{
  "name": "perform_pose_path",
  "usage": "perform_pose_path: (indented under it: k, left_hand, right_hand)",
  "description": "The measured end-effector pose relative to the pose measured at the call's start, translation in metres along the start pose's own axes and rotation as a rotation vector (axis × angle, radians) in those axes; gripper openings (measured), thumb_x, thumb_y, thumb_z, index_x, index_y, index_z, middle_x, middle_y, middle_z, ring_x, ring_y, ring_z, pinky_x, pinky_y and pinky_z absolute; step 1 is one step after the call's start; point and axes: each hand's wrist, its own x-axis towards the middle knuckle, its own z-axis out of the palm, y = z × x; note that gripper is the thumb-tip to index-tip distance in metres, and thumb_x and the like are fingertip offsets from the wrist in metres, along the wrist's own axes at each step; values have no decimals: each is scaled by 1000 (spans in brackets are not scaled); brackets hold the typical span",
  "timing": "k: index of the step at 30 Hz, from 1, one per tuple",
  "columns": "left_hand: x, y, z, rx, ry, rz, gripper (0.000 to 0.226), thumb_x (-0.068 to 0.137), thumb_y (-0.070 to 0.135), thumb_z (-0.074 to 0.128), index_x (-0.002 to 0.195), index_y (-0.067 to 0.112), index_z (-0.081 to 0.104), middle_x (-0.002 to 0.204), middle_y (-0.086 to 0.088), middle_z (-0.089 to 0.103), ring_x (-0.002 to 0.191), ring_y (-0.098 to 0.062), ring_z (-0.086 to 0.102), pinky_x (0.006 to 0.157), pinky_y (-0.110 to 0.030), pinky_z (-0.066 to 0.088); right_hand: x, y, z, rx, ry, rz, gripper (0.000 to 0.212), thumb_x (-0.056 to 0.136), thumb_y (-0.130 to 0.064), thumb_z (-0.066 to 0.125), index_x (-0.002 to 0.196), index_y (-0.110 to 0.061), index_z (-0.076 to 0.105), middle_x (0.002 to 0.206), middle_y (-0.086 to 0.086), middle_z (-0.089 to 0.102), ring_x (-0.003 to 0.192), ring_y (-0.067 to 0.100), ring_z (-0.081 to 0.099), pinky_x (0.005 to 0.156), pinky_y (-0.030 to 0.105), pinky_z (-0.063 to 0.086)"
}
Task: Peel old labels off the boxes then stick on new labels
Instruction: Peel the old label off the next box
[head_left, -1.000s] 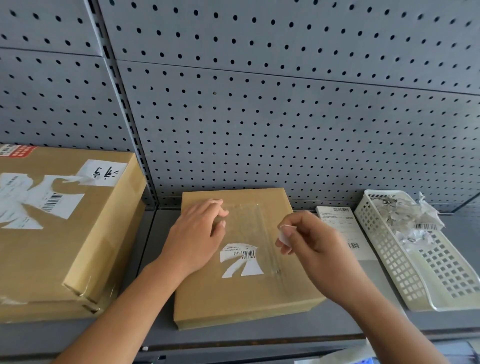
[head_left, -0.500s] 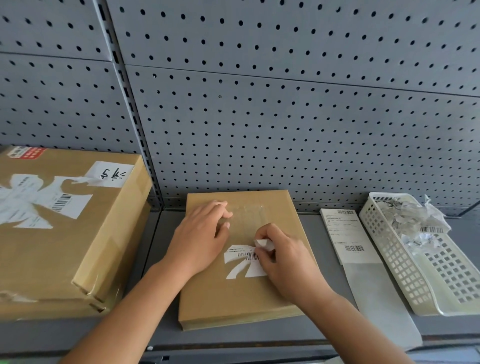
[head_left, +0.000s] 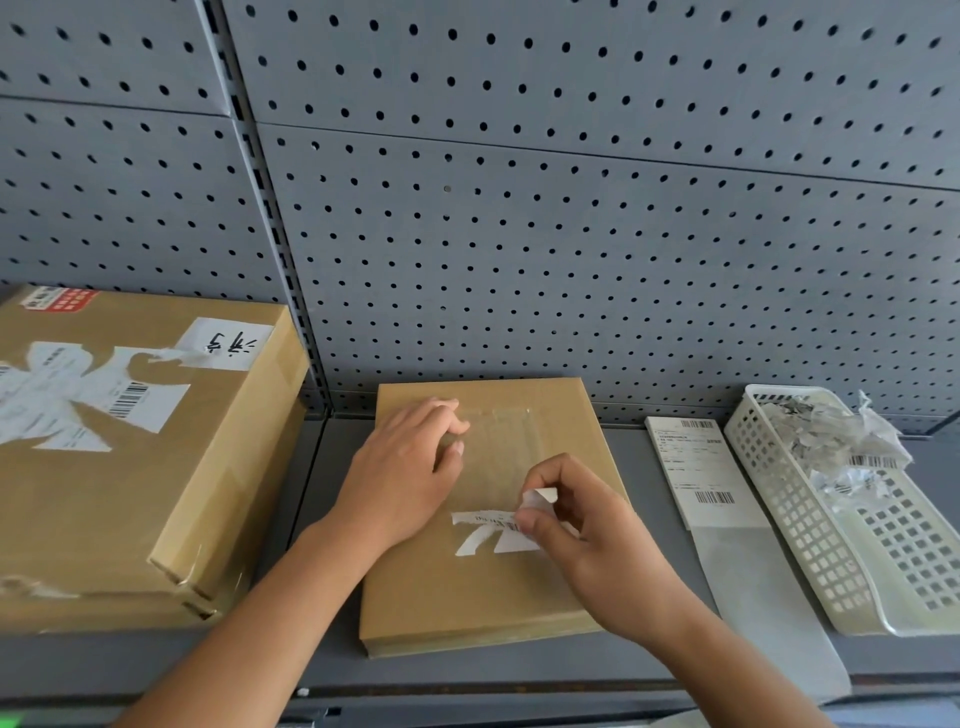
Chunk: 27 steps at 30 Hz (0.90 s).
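A flat brown cardboard box (head_left: 457, 597) lies on the grey shelf in the middle. Torn white remains of an old label (head_left: 483, 530) cling to its top. My left hand (head_left: 405, 478) rests flat on the box's upper left part, fingers relaxed. My right hand (head_left: 576, 530) pinches a lifted white scrap of the label between thumb and forefinger, right at the label's right end. A strip of new labels (head_left: 696, 467) on backing paper lies to the right of the box.
A larger brown box (head_left: 130, 467) with a torn label stands at the left. A white plastic basket (head_left: 831, 545) holding peeled label scraps sits at the far right. Grey pegboard (head_left: 571, 234) forms the back wall. The shelf's front edge (head_left: 467, 691) runs below the box.
My right hand came down from above the box to the label remains and now pinches a raised scrap there. My left hand stayed on the box.
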Motion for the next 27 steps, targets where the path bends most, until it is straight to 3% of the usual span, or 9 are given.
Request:
perform_pose_path:
  k: [4,7,9,13,15,18,22,25,27]
  left_hand:
    - [0,0,-1,2,-8,-6,22,103,34,45,122,33,56,151,23,40,141,-2,32,111,-32,31]
    - [0,2,-1,8,-15,-5,23,104,34,43,123,33,56,152,23,39,142,-3,32,112,-32,31]
    - [-1,2,-2,21,-13,-2,23,105,34,43,124,32,56,152,22,39,141,-3,32,112,-32,31]
    - [-1,3,-1,21,-13,-4,25,105,35,42,126,33,56,153,23,38,142,-2,32,113,-34,33]
    - [-1,2,-1,23,-14,-2,25,105,35,43,126,33,55,153,23,39,142,-2,32,112,-33,33]
    - [-1,2,-1,22,-12,-4,25,104,36,43,126,33,56,152,23,39,142,-2,32,111,-33,33]
    - [-1,1,-1,17,-11,-4,25,104,36,43,126,33,56,152,23,39,142,-2,32,111,-35,34]
    - [0,1,0,17,-14,0,26,104,36,43,127,33,56,152,24,38,142,-1,32,112,-34,35]
    - [0,0,0,16,-9,3,26,104,37,43,126,34,56,152,23,39,142,-1,32,112,-35,35]
  right_hand:
    - [-6,-12,-9,140,-20,-35,17,98,-12,62,95,-28,56,84,8,60,71,23,52,66,28,43]
    - [-5,-26,-25,313,84,-78,13,99,-5,57,99,-18,54,84,13,59,79,40,60,74,45,50]
    - [0,-30,-38,365,140,-53,11,99,-4,54,102,-14,53,84,14,55,83,34,62,81,44,51]
    - [6,-21,-44,384,127,95,24,99,-2,53,109,-24,60,87,6,53,81,20,58,85,47,52]
    - [5,-18,-41,392,83,154,25,98,-8,57,114,-27,62,88,1,62,79,20,65,86,42,55]
    - [2,-16,-40,313,45,192,34,91,-12,69,117,-33,63,79,-1,61,72,11,60,74,21,49]
    - [3,-14,-40,266,24,211,35,91,-9,71,115,-33,68,76,-10,66,71,6,57,75,23,49]
    - [4,-11,-40,214,27,203,30,92,-13,70,108,-38,72,82,-8,70,70,5,57,73,23,47]
    - [5,-8,-38,169,40,203,25,93,-16,69,102,-40,73,72,-11,64,67,6,53,71,25,44]
